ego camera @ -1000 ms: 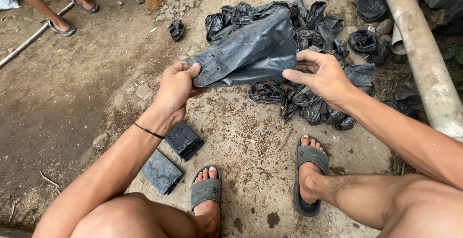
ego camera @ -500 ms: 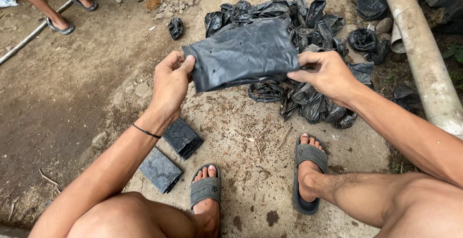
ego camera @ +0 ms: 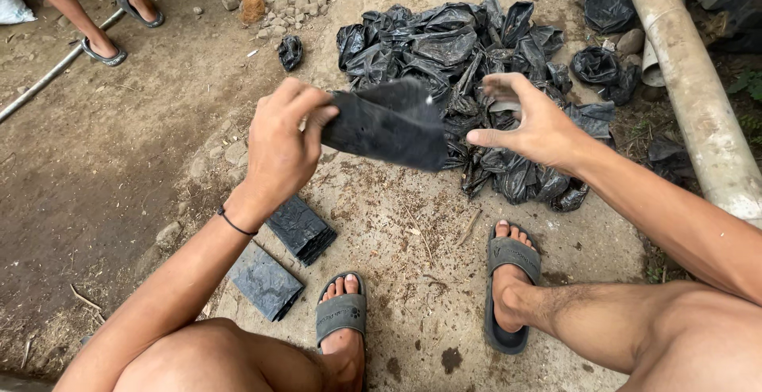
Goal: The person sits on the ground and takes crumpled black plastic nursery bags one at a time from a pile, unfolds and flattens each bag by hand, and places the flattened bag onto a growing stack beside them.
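While my left hand (ego camera: 282,142) pinches the flat black plastic bag (ego camera: 389,126) by its left edge, my right hand (ego camera: 528,122) hovers open just beside its right edge, above the heap of crumpled black bags (ego camera: 468,51).

I see one black bag (ego camera: 389,124) in my hand, two flat stacks of folded bags (ego camera: 300,229) by my foot, one big pile of crumpled bags (ego camera: 460,43), and two gray sandals (ego camera: 341,313) on me.
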